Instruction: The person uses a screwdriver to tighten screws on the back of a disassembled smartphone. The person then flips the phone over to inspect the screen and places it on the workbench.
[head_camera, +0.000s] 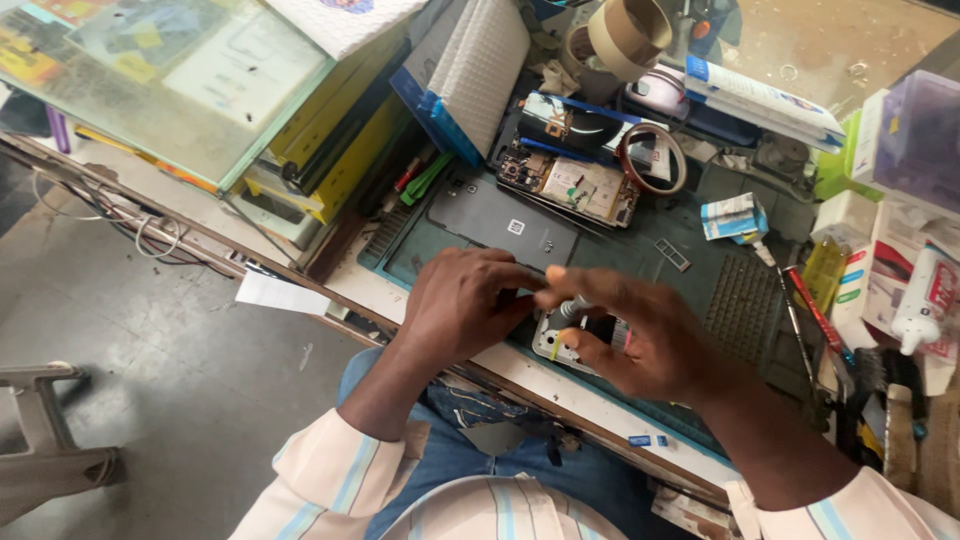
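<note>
Low in the middle of the frame, the left hand (462, 305) and the right hand (635, 335) meet over a small white phone frame (556, 345) lying on the dark green work mat (620, 260). The right hand pinches a slim screwdriver (572, 308), its tip down on the frame; the left hand's fingertips touch the same spot. Just above lies a grey phone back cover (505, 220), and above that an opened phone (570, 183) with its circuit board showing. A ring of brown tape (652, 158) rests beside it. Cardboard tape rolls (620, 35) sit at top centre.

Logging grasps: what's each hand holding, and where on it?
Right hand pinches a small metal-tipped tool by its shaft. Left hand rests on the white phone frame; its grip is hidden.
</note>
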